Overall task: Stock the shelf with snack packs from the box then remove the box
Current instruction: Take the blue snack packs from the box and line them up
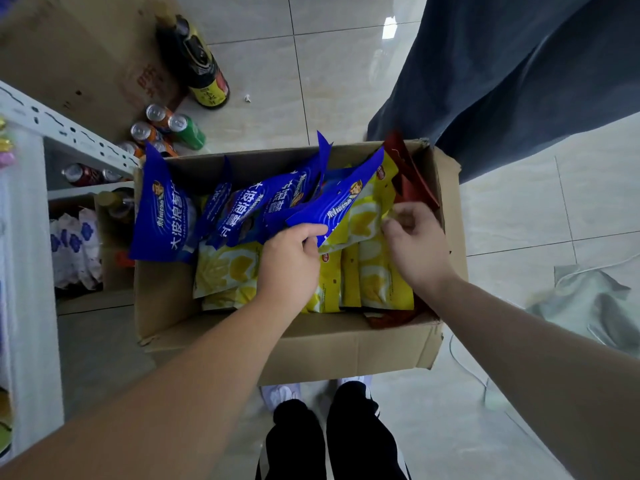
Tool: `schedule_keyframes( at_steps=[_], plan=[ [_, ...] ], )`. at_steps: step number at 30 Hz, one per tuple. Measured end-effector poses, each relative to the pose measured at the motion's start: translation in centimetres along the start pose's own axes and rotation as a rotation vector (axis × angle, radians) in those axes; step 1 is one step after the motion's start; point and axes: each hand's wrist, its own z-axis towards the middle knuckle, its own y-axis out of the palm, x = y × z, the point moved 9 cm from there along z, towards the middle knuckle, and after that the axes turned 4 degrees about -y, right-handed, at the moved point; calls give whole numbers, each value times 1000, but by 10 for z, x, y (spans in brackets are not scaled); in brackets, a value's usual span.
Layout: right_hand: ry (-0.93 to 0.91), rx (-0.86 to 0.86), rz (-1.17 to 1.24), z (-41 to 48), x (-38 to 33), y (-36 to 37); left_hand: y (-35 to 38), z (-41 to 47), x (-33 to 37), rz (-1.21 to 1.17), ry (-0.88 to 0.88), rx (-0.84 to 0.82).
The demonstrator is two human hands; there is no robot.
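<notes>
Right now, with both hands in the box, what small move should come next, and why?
Probably lift the left hand straight up: it grips a bunch of blue packs whose tops stand above the box rim, and the shelf stands just to the left. The right hand seems only to pinch a yellow pack.

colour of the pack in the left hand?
Blue with white lettering: the pack that the left hand grips. Head view.
</notes>
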Motion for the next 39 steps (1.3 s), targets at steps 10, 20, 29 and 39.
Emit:
schedule_keyframes(
  at_steps=[10,20,29,39],
  plan=[
    [-253,-277,-164,39,-76,21,-8,0,10,97,98,-64],
    [-88,-339,-216,38,-54,12,-48,-1,-6,14,140,198],
    [-120,-283,-212,31,-49,4,-59,26,-11,37,88,251],
    [-133,-292,-136,14,-63,-10,-77,20,13,137,148,216]
  ],
)
